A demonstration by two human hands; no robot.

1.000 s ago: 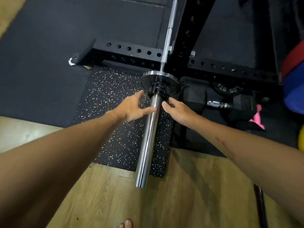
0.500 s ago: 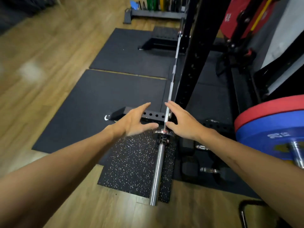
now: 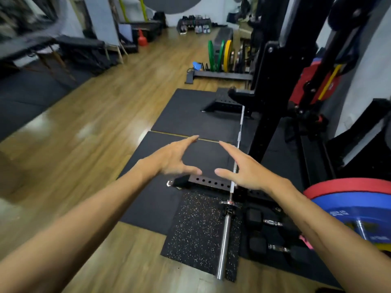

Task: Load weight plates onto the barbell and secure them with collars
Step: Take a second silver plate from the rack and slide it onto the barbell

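The chrome barbell sleeve (image 3: 224,240) points toward me over a speckled black mat (image 3: 196,229), bare of plates, with a small dark collar-like part (image 3: 229,210) against its shoulder flange. The thin bar shaft (image 3: 240,132) runs away past the black rack upright (image 3: 268,98). My left hand (image 3: 175,159) and my right hand (image 3: 243,168) hover above and beyond the sleeve, both open with fingers spread, palms facing each other, holding nothing. A red plate (image 3: 347,187) and a blue plate (image 3: 359,210) sit stacked on another bar at the right edge.
Green and yellow plates (image 3: 220,53) stand in a floor rack at the back. Black dumbbells (image 3: 273,225) lie right of the sleeve. A drilled rack foot (image 3: 211,182) crosses under my hands. Dark rubber mats (image 3: 190,119) and wood floor (image 3: 95,123) spread to the left.
Both hands left the sleeve and collar and rose away from the bar, opening wide. My view lifted from the sleeve to take in the room.
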